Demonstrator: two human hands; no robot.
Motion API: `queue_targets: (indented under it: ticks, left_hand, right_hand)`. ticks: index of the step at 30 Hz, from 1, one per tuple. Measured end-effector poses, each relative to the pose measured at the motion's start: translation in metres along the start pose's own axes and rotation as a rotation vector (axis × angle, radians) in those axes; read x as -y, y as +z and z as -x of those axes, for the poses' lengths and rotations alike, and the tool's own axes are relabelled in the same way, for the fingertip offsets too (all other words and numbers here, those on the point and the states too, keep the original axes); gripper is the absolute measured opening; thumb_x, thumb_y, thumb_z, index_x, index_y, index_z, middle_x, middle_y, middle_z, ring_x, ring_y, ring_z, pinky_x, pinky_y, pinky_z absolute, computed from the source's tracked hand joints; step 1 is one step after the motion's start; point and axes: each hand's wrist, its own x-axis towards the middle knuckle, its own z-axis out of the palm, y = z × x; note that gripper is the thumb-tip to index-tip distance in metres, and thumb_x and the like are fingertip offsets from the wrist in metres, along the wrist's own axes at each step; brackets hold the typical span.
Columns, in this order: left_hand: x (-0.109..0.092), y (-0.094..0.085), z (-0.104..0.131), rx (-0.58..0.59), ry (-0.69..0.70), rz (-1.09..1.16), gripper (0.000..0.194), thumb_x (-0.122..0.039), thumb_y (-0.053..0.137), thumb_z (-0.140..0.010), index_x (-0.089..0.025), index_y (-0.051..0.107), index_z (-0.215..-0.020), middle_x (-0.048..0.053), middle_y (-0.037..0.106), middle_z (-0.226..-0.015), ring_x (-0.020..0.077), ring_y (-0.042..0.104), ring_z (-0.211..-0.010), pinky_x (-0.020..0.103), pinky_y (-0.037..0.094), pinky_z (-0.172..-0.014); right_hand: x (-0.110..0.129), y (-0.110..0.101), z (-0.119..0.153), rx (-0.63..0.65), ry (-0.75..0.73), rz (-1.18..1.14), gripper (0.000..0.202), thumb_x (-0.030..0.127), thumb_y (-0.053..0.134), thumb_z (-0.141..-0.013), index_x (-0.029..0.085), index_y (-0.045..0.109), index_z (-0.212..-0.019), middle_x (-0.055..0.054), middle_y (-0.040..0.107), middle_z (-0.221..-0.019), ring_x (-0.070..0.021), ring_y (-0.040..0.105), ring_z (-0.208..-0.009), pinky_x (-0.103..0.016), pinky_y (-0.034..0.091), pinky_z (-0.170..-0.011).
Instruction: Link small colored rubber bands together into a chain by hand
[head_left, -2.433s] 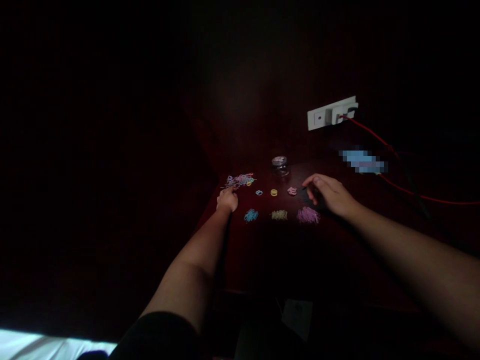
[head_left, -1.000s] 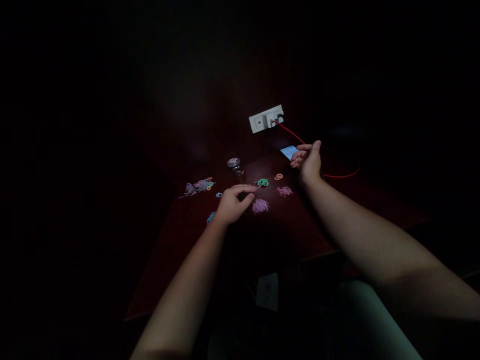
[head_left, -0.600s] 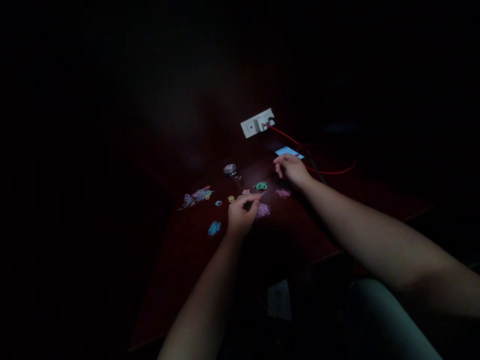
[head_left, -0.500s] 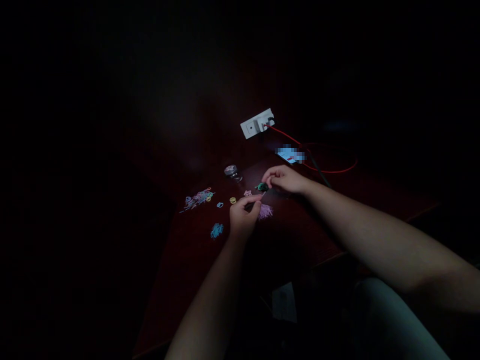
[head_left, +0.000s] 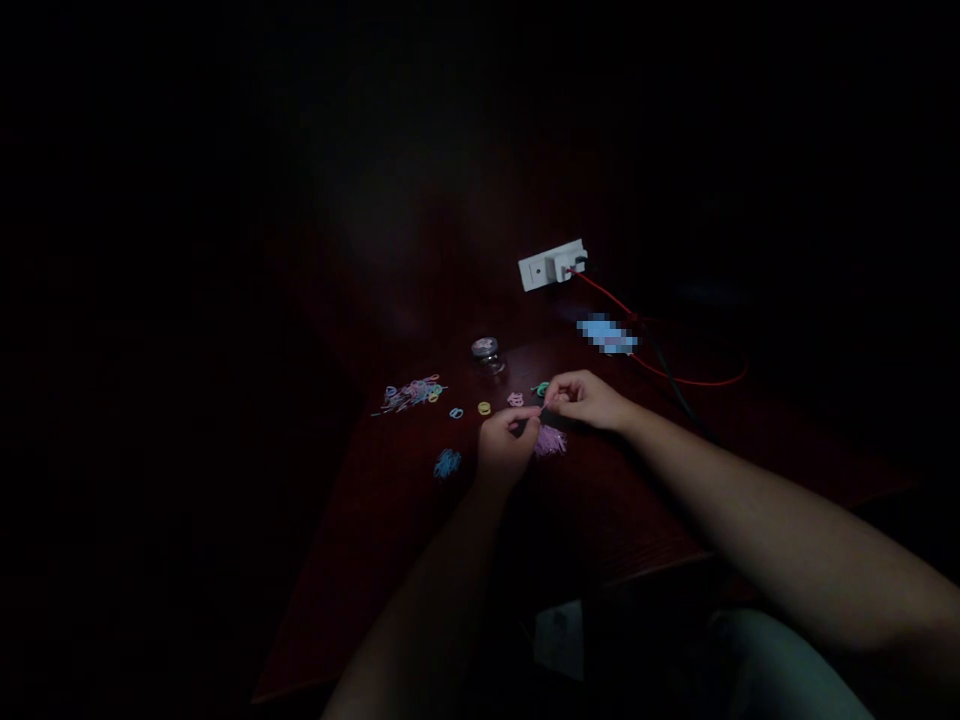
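Note:
My left hand (head_left: pixel 508 445) is closed in a pinch, thumb against forefinger, on a thin purple band (head_left: pixel 546 406) that looks like a small hair elastic. Close beside it on the right, my right hand (head_left: pixel 586 400) pinches the other end of that band. Just below the fingertips lies a heap of purple bands (head_left: pixel 551 441). Beyond the hands sit small bundles of green bands (head_left: pixel 541 389), pink bands (head_left: pixel 515 400) and yellow bands (head_left: pixel 484 408). A light blue bundle (head_left: pixel 456 413) lies farther left. The right hand partly covers the green bundle.
On the dark red table (head_left: pixel 390 550) are a mixed heap of bands (head_left: pixel 411 394), a blue heap (head_left: pixel 448 463) and a lidded clear jar (head_left: pixel 487 355). Behind are a white socket strip (head_left: pixel 551 266), a red cable (head_left: pixel 697 383) and a lit, blurred phone (head_left: pixel 607 335). Surroundings are very dark.
My right hand has come down and closer to my left, its fingertips now at the purple band. The green bundle is partly covered. The whole view has shifted slightly.

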Motion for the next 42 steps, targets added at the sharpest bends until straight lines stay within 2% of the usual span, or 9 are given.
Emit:
queue_targets:
  ticks: [6, 12, 15, 19, 22, 26, 30, 37, 42]
  left_hand:
    - [0.001, 0.000, -0.002, 0.009, 0.092, -0.105, 0.018, -0.021, 0.062, -0.077, -0.018, 0.073, -0.091, 0.005, 0.074, -0.092, 0.0163, 0.067, -0.084, 0.030, 0.054, -0.080]
    - [-0.003, -0.001, -0.003, -0.015, 0.119, -0.135, 0.018, -0.020, 0.062, -0.076, -0.019, 0.072, -0.091, 0.004, 0.073, -0.094, 0.0168, 0.066, -0.088, 0.031, 0.052, -0.080]
    - [-0.004, -0.001, -0.003, -0.027, 0.122, -0.160, 0.018, -0.020, 0.063, -0.075, -0.019, 0.071, -0.091, 0.005, 0.072, -0.096, 0.0179, 0.065, -0.090, 0.032, 0.052, -0.080]
    - [-0.004, -0.003, -0.003, -0.041, 0.121, -0.117, 0.024, -0.017, 0.064, -0.074, -0.019, 0.065, -0.098, 0.005, 0.070, -0.099, 0.0163, 0.064, -0.092, 0.030, 0.051, -0.080]
    - [-0.003, -0.005, -0.004, -0.081, 0.085, -0.083, 0.030, -0.018, 0.065, -0.073, -0.018, 0.060, -0.103, 0.005, 0.068, -0.099, 0.0131, 0.063, -0.083, 0.026, 0.050, -0.074]
    - [-0.003, -0.007, -0.005, -0.134, 0.050, -0.123, 0.026, -0.022, 0.065, -0.074, -0.017, 0.061, -0.099, 0.003, 0.067, -0.090, 0.0088, 0.057, -0.064, 0.023, 0.048, -0.063]
    - [-0.003, -0.008, -0.004, -0.076, 0.069, -0.150, 0.020, -0.026, 0.064, -0.075, -0.018, 0.064, -0.094, 0.001, 0.068, -0.083, 0.0086, 0.055, -0.058, 0.022, 0.047, -0.057]
    - [-0.006, -0.011, -0.005, 0.028, 0.055, -0.159, 0.018, -0.028, 0.061, -0.078, -0.020, 0.069, -0.092, 0.002, 0.072, -0.080, 0.0136, 0.066, -0.067, 0.025, 0.052, -0.067]
    - [-0.008, -0.012, -0.005, 0.064, 0.066, -0.159, 0.016, -0.026, 0.060, -0.077, -0.021, 0.070, -0.089, 0.001, 0.073, -0.080, 0.0133, 0.066, -0.065, 0.024, 0.052, -0.064]
  right_hand:
    - [-0.002, 0.003, -0.002, -0.038, -0.059, 0.023, 0.021, 0.033, 0.066, -0.069, 0.014, 0.058, -0.074, 0.005, 0.047, -0.052, -0.0062, 0.035, -0.046, -0.021, 0.024, -0.046]
    - [-0.012, 0.005, -0.006, -0.155, -0.178, 0.133, 0.013, 0.027, 0.060, -0.073, 0.015, 0.056, -0.071, 0.003, 0.047, -0.061, -0.0085, 0.039, -0.054, -0.022, 0.030, -0.051]
    - [-0.015, 0.005, -0.006, -0.191, -0.183, 0.169, 0.010, 0.025, 0.058, -0.074, 0.016, 0.054, -0.072, 0.002, 0.049, -0.063, -0.0090, 0.039, -0.055, -0.022, 0.031, -0.052]
    - [-0.015, 0.008, -0.006, -0.156, -0.186, 0.179, 0.006, 0.022, 0.055, -0.074, 0.017, 0.052, -0.071, 0.003, 0.046, -0.061, -0.0091, 0.038, -0.054, -0.022, 0.030, -0.052]
    - [-0.014, 0.011, -0.006, -0.130, -0.205, 0.193, 0.006, 0.020, 0.054, -0.074, 0.017, 0.050, -0.070, 0.004, 0.043, -0.061, -0.0093, 0.037, -0.055, -0.022, 0.029, -0.052]
    - [-0.010, 0.014, -0.006, -0.112, -0.209, 0.201, 0.008, 0.018, 0.053, -0.073, 0.018, 0.047, -0.068, 0.005, 0.040, -0.059, -0.0091, 0.036, -0.054, -0.022, 0.028, -0.052]
    - [-0.005, 0.016, -0.004, -0.102, -0.227, 0.256, 0.007, 0.017, 0.052, -0.074, 0.017, 0.048, -0.068, 0.004, 0.043, -0.061, -0.0092, 0.037, -0.056, -0.022, 0.030, -0.053]
    - [-0.004, 0.021, -0.003, -0.064, -0.224, 0.271, 0.010, 0.023, 0.053, -0.081, 0.018, 0.052, -0.073, 0.002, 0.045, -0.063, -0.0104, 0.038, -0.058, -0.023, 0.032, -0.053]
    - [-0.005, 0.023, -0.002, -0.047, -0.212, 0.250, 0.013, 0.028, 0.055, -0.082, 0.019, 0.051, -0.074, 0.002, 0.043, -0.062, -0.0113, 0.038, -0.057, -0.024, 0.031, -0.053]
